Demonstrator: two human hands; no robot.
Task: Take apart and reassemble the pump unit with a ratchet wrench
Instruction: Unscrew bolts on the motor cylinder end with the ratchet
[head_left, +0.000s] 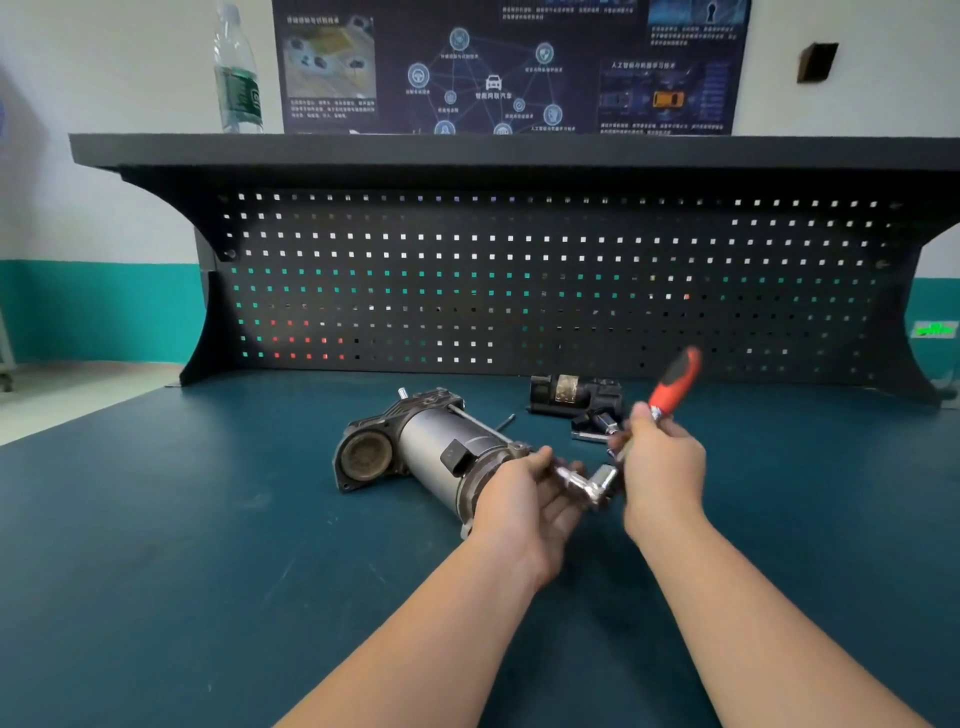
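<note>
My two forearms come up from the lower edge of the view, both bare from below the elbow to the wrist, with no sleeve or cuff showing on either one. My bare left hand (524, 499) wears no glove, ring, or bandage, and its wrist carries no watch or strap. My bare right hand (662, 473) is just as plain: no glove, no ring that I can make out, and no band at the wrist. The right hand looks slightly blurred, so its fine details such as the nails cannot be told. Nothing else of me is in view.
</note>
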